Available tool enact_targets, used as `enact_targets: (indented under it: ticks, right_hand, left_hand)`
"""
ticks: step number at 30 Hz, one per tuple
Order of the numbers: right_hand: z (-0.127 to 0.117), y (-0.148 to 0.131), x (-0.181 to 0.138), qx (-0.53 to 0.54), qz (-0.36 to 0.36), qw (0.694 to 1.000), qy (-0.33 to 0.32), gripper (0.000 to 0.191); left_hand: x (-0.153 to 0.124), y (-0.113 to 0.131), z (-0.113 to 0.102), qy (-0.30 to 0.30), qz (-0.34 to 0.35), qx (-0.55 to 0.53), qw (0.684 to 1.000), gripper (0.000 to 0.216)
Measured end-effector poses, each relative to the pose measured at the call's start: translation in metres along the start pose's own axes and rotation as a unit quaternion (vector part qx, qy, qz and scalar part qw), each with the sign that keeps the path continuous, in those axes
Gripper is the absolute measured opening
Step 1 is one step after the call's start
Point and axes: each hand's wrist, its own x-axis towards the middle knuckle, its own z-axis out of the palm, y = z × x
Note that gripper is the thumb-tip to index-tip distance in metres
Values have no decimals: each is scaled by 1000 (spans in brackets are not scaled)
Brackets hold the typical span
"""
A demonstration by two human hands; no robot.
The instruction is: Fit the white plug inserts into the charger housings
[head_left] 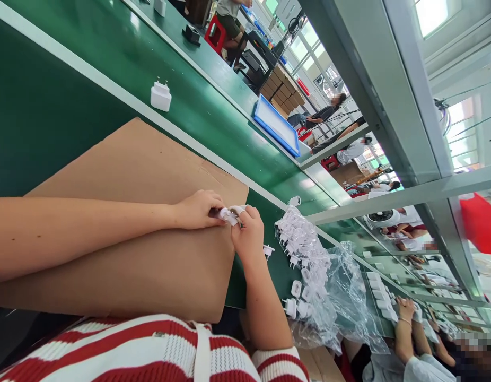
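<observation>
My left hand (201, 209) and my right hand (248, 233) meet over the right corner of a brown cardboard sheet (150, 170). Between their closed fingers is a small white plastic piece (228, 215), partly see-through and shiny; the fingers cover much of it, so its exact kind does not show. Just right of my right hand, a white plug adapter (268, 250) lies on the green bench. Beyond it, many white plug adapters (301, 233) are heaped in and around a clear plastic bag (344, 281).
A white two-pin charger (160, 96) stands on the green conveyor belt (213, 127), behind a pale metal rail (110, 95). A blue-rimmed tray (276, 126) sits farther back. White chargers stand in rows (380, 294) near a co-worker's hands (405, 307). Metal frame beams cross the upper right.
</observation>
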Motion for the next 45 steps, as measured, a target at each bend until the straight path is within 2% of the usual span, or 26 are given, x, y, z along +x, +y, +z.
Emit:
enact_targets:
  ticks: [3,11,17,22,25,28,30,33,35,37,39,42,45]
  right_hand:
    - [1,-1,-2,-10,-1,1000,23,31]
    - [2,0,3,-1,17,1000,2,30]
    - [4,4,10,31,62,997,-23,32]
    - [13,8,7,89,132,987,-6,27]
    - [-1,7,-5,59,139,989,4,49]
    - [-27,9,-33,-58,168,984,-1,70]
    - [-40,14,-54,-130,246,960,-36,68]
    - [-48,27,-70,-149,335,926,-91,48]
    - [-48,34,-65,-120,323,935,-88,43]
    - [-47,34,-48,-70,282,955,-57,46]
    - [-45,27,-24,-20,224,974,-42,46]
    - [-37,8,12,-2,104,989,-106,33]
    - [-24,-7,30,-31,15,983,-180,20]
  left_hand:
    - [-1,-1,0,-8,2,3,1000,30]
    - [-2,-6,4,1,3,-9,1000,30]
    - [1,-6,5,9,6,15,1000,37]
    - [7,-5,-1,-23,-18,43,999,47]
    - [8,-4,-6,-20,-35,60,997,51]
    - [7,-5,-10,0,-36,65,997,66]
    - [8,-7,-12,-6,-28,87,996,65]
    - [14,-12,-12,-3,-30,108,994,47]
    - [19,-16,-12,-7,-48,98,994,41]
    - [23,-19,-12,-9,-74,79,994,40]
    - [26,-22,-15,19,-104,89,990,40]
    - [27,-23,-22,94,-155,160,970,40]
    - [26,-19,-30,116,-225,178,951,41]
